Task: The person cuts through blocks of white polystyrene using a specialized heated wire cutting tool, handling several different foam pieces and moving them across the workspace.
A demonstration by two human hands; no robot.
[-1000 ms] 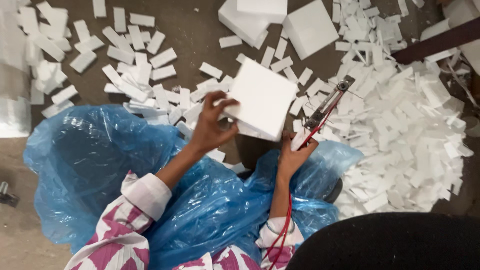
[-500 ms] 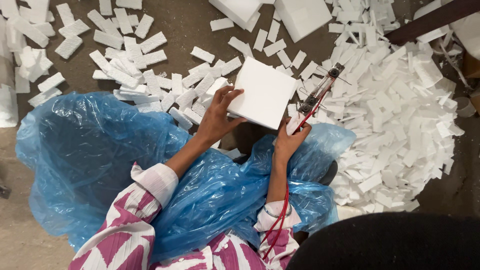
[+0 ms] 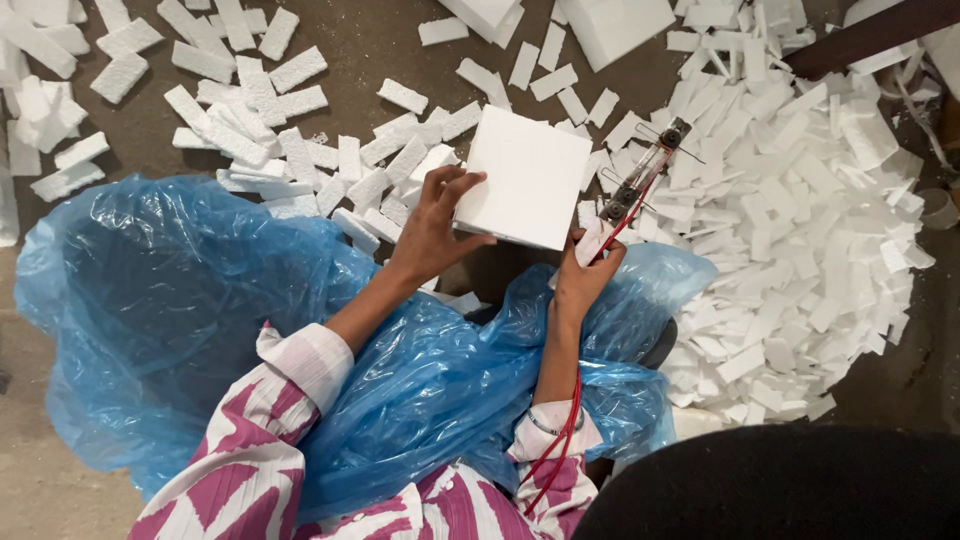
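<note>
My left hand [image 3: 437, 225] grips the left edge of a square white foam block [image 3: 527, 177], holding it up above my lap. My right hand [image 3: 583, 275] holds a slim cutting tool [image 3: 641, 177] with red wires [image 3: 562, 440] trailing down along my forearm. The tool points up and to the right, beside the block's right edge. A crumpled blue plastic sheet [image 3: 190, 300] covers my lap and spreads to the left.
Several cut white foam strips [image 3: 800, 230] lie heaped on the brown floor at the right, and more foam strips [image 3: 240, 130] are scattered at the upper left. Larger foam blocks [image 3: 615, 22] sit at the top. A dark rounded object [image 3: 780, 490] fills the lower right corner.
My view has shifted, so the hands and block sit a little differently in frame. The block has turned slightly in my left hand; the tool stays beside its right edge.
</note>
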